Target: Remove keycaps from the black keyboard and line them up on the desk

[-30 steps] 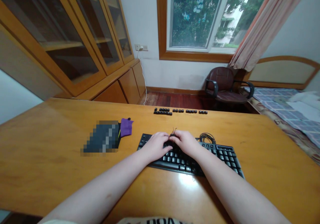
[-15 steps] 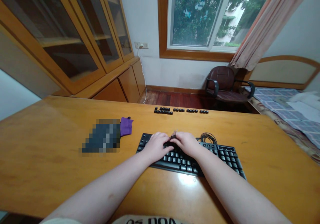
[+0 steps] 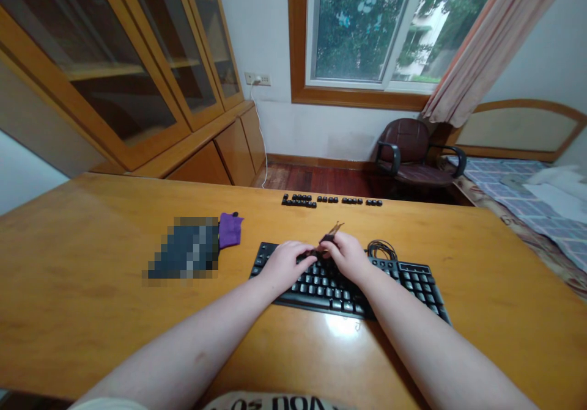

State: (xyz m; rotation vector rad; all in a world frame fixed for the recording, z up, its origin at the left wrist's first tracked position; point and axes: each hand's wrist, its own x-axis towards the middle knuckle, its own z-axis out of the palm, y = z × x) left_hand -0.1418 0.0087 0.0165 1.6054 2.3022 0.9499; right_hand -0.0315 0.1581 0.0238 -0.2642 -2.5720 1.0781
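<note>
A black keyboard [image 3: 321,289] lies in front of me on the wooden desk, its upper rows partly covered by my hands. My right hand [image 3: 352,258] is closed on a small keycap puller [image 3: 329,237] with a dark body; its thin brass-coloured wires point up and away from me. Over the left part of the keys, my left hand [image 3: 288,266] has thumb and fingers drawn together close to the right fingertips. What it pinches, if anything, is too small to make out. Loose black keycaps [image 3: 300,203] stand in short rows along the desk's far edge.
Behind the keyboard lies its coiled cable [image 3: 383,250]. On the left of the desk [image 3: 114,324] are a blurred-out dark object [image 3: 188,251] and a purple cloth pouch [image 3: 230,231]. Beyond the desk stand a glass-door cabinet, an office chair [image 3: 406,153] and a bed.
My right hand has turned and risen slightly, so the puller's wires now point up, clear of the fingers. The left hand stays over the keys, close by.
</note>
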